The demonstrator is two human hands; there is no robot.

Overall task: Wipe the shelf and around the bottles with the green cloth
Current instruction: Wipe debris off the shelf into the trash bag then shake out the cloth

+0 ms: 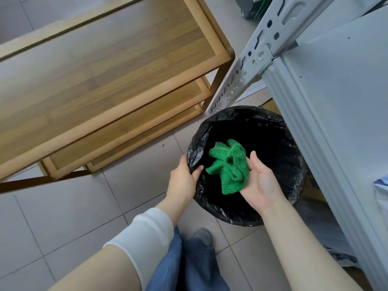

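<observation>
- A round bin lined with a black plastic bag (279, 148) stands on a grey tiled floor (63, 217).
- A white perforated metal upright (249, 59) rises behind it.

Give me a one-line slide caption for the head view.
Right hand cradles the green cloth over a black-lined bin while the left hand grips its rim, beside a wooden shelf.
</observation>
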